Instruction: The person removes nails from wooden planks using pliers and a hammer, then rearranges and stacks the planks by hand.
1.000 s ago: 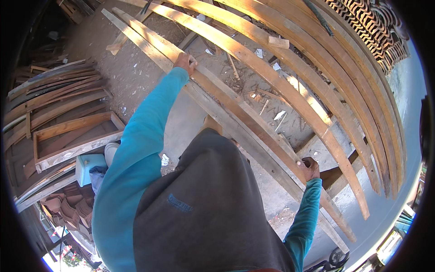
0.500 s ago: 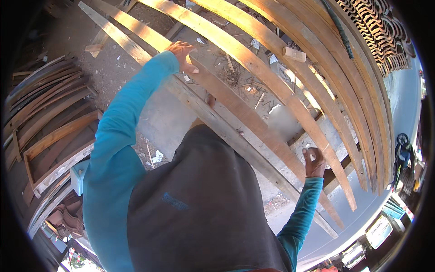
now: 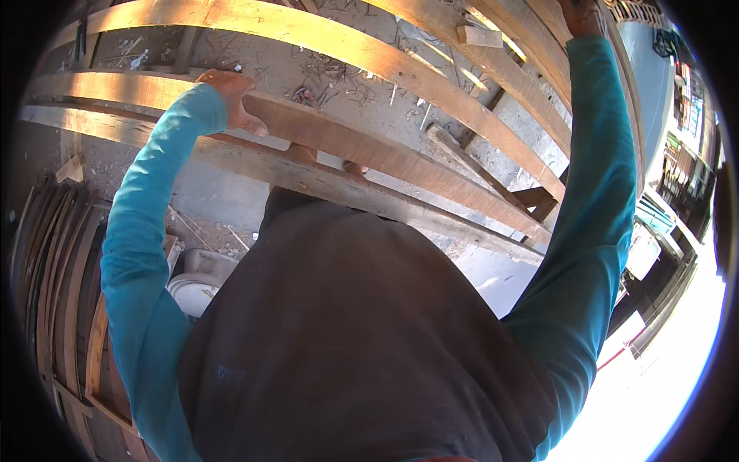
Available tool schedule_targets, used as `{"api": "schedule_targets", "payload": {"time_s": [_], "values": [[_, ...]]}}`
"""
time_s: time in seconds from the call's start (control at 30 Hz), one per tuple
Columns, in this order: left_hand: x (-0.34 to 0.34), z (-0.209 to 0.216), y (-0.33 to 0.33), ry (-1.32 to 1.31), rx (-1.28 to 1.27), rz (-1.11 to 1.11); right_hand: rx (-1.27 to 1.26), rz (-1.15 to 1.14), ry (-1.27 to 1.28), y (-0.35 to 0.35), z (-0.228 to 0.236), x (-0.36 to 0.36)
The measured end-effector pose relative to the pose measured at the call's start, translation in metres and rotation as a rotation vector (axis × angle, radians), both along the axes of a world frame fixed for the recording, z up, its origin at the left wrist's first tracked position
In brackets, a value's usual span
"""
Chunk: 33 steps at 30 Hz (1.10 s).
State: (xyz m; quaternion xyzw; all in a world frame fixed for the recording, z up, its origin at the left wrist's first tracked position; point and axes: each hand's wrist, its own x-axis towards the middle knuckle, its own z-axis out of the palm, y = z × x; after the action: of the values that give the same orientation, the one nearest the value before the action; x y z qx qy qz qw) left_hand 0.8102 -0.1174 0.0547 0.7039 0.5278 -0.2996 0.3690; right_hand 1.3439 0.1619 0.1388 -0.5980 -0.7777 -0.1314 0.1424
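Note:
My left hand (image 3: 235,102) is closed over a long wooden plank (image 3: 331,132), with the fingers over its far edge and the thumb on the near side. Right beside me runs a greyer, weathered plank (image 3: 308,179), roughly parallel to it. My right arm stretches far forward, and my right hand (image 3: 583,18) is at the top edge of the view beside the outer planks (image 3: 531,35). Its fingers are dark and partly cut off, so what they touch is hard to make out. Between the hands lies another sunlit plank (image 3: 323,35).
A small wood block (image 3: 479,36) sits on one of the farther planks. Below the planks are a wooden support piece (image 3: 477,165) and ground littered with scraps. Stacked curved wood strips (image 3: 58,269) stand at left, near a round white lid (image 3: 192,294).
My right hand has gone from a loosely curled pose above the near planks to far forward by the outer ones. The view has turned; my left hand stays on its plank.

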Motion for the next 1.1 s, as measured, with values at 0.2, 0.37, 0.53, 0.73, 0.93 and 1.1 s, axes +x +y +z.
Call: {"api": "schedule_targets", "payload": {"time_s": [0.2, 0.37, 0.53, 0.73, 0.93, 1.1], "values": [[0.002, -0.005, -0.005, 0.012, 0.002, -0.002, -0.288, -0.219, -0.295, 0.024, 0.008, -0.045], [-0.002, -0.010, -0.035, -0.081, 0.348, -0.010, -0.290, -0.260, -0.300, 0.057, -0.029, 0.029], [-0.012, -0.011, -0.064, -0.093, 0.451, 0.024, -0.262, -0.196, -0.091, 0.024, -0.019, -0.048], [-0.008, -0.010, -0.059, -0.060, 0.489, -0.014, -0.414, -0.240, 0.969, -0.162, 0.047, -0.075], [-0.008, -0.015, -0.071, 0.050, 0.497, -0.051, -0.760, -0.358, 1.113, -0.385, 0.062, -0.084], [-0.006, -0.014, -0.070, 0.073, 0.513, -0.073, -1.001, -0.741, 1.179, -0.513, 0.045, -0.080]]}}
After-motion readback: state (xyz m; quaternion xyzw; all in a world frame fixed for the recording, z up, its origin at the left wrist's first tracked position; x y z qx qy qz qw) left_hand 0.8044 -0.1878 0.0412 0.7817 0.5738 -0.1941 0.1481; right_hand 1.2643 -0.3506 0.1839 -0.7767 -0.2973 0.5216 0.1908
